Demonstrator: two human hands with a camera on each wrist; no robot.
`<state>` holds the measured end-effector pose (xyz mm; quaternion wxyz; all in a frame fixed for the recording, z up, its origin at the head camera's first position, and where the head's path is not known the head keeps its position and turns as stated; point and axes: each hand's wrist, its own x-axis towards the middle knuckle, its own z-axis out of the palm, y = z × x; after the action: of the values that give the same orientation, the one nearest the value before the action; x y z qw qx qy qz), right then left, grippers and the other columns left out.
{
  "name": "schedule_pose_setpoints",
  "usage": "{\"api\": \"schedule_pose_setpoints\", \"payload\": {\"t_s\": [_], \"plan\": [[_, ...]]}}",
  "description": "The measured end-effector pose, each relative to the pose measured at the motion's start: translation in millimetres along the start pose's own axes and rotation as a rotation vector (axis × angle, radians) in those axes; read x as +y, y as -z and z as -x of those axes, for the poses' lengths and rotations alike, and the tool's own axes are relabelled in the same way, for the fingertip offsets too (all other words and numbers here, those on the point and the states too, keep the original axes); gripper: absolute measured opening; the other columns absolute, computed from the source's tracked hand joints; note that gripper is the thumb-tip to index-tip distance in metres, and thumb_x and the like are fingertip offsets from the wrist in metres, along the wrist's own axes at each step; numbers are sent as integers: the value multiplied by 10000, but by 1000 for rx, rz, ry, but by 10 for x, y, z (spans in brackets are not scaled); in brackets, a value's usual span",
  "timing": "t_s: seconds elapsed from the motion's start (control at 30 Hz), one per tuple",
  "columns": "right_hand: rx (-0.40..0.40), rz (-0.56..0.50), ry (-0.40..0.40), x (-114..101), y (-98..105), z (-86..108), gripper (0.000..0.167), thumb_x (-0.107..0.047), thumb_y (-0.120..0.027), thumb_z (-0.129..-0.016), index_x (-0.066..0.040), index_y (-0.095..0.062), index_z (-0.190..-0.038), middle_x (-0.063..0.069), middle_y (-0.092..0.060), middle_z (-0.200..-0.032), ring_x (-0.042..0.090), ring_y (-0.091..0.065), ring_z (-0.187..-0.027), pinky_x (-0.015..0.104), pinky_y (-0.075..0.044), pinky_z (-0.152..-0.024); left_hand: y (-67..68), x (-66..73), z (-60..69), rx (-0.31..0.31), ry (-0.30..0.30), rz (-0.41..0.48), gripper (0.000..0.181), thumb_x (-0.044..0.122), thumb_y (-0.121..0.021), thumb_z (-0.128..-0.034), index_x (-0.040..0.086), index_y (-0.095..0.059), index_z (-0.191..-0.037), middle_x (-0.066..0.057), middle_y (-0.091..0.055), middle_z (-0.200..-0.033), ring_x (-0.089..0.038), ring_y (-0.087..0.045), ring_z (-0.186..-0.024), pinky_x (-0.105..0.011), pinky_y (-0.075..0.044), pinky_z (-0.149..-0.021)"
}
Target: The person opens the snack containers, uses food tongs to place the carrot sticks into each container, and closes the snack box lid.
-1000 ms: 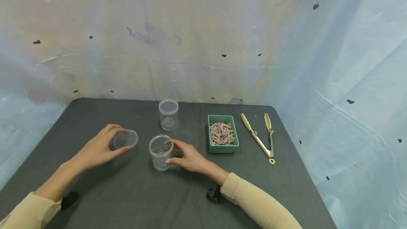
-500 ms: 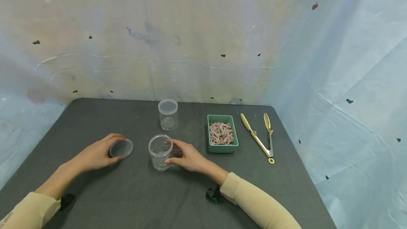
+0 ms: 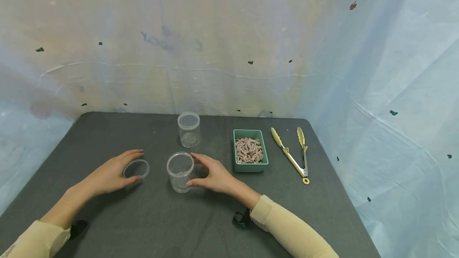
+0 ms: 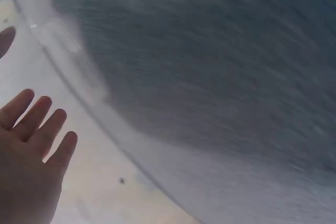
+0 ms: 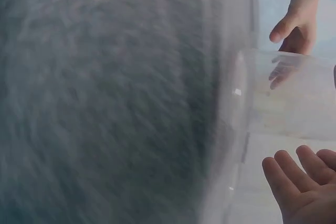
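Observation:
A clear round lid (image 3: 136, 169) lies on the dark table at the left. My left hand (image 3: 109, 174) is around its left side, fingers spread and thumb at its near edge; in the left wrist view the left hand (image 4: 31, 156) shows straight, separated fingers. An uncapped clear plastic jar (image 3: 180, 172) stands upright in the middle. Beside its right side is my right hand (image 3: 214, 175), thumb and fingers spread at the wall. In the right wrist view, straight fingers (image 5: 294, 174) of that hand appear below the translucent jar (image 5: 294, 95); whether they touch it, I cannot tell.
A second clear jar (image 3: 189, 130) with a lid on stands behind. To the right are a green tray (image 3: 251, 168) of small brownish pieces and yellow-tipped tongs (image 3: 294, 162), spread apart. A plastic sheet (image 3: 201, 51) hangs behind the table (image 3: 150, 226).
My left hand has lowered the lid leftward and nearer onto the table, and its fingers have spread away from it. My right fingers have loosened slightly from the jar, which stays put.

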<state>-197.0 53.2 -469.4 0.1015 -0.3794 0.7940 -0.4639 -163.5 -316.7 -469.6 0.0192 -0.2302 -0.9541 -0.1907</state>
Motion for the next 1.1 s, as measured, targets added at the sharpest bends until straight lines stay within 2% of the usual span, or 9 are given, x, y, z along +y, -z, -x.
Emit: {"api": "schedule_pose_setpoints", "payload": {"t_s": [0.17,0.27,0.37,0.43,0.57,0.7,0.87,0.97,1.1], "plan": [[83,32,74,-121,226,107,768,-198,-825,-926,-134,-427,-1579,62,-476,-1576,232,-506,-1412,388,-472,-1110,65,240,-64,148,-38,83,729,292,-795,-952,93,-443,-1559,-171,-450,-1547,-437,-491,-1350,-630,-465,-966],[173,49,113,-162,429,196,723,-170,-800,-947,-114,-436,-1570,76,-478,-1567,268,-511,-1404,398,-473,-1109,93,403,-111,270,-88,166,723,146,-819,-919,139,-468,-1551,-101,-498,-1504,-285,-502,-1346,-391,-464,-1031],[289,78,109,-150,675,308,694,-150,-780,-961,-106,-443,-1566,79,-479,-1562,311,-530,-1382,461,-487,-1091,105,549,-166,352,-146,256,741,27,-810,-891,154,-482,-1543,-60,-525,-1469,-107,-497,-1314,-167,-398,-997],[376,109,77,-101,855,395,672,-168,-768,-974,-128,-449,-1564,75,-485,-1553,329,-538,-1367,504,-492,-1074,102,632,-198,376,-180,302,742,-14,-794,-883,141,-485,-1540,-66,-528,-1461,-45,-482,-1304,-128,-373,-978],[568,197,-33,110,1224,604,639,-206,-755,-986,-119,-464,-1548,129,-508,-1507,373,-533,-1345,555,-471,-1074,54,753,-241,351,-221,357,786,-11,-800,-873,123,-445,-1562,-94,-504,-1484,-93,-477,-1316,-194,-383,-978],[695,314,-258,441,1572,865,686,-275,-754,-983,-73,-432,-1554,188,-480,-1502,389,-480,-1370,571,-423,-1097,-49,810,-247,279,-217,391,895,67,-876,-834,99,-394,-1588,-80,-456,-1532,-139,-461,-1343,-213,-369,-1000],[643,453,-506,845,1879,1250,842,-369,-735,-984,-8,-298,-1607,261,-345,-1579,455,-375,-1426,634,-345,-1127,-161,848,-240,177,-166,386,952,227,-917,-827,124,-369,-1598,-43,-445,-1546,-153,-475,-1344,-278,-407,-1019],[568,509,-575,982,1992,1428,915,-413,-731,-974,34,-250,-1611,310,-279,-1597,505,-318,-1447,669,-321,-1131,-194,864,-243,134,-140,352,946,316,-908,-838,131,-370,-1593,-37,-454,-1540,-190,-518,-1300,-399,-468,-999],[479,564,-633,1087,2086,1537,980,-449,-749,-945,61,-234,-1604,351,-254,-1589,542,-288,-1449,701,-319,-1116,-214,870,-255,107,-94,332,917,393,-873,-866,128,-372,-1588,-43,-465,-1531,-229,-557,-1233,-537,-508,-947]]}}
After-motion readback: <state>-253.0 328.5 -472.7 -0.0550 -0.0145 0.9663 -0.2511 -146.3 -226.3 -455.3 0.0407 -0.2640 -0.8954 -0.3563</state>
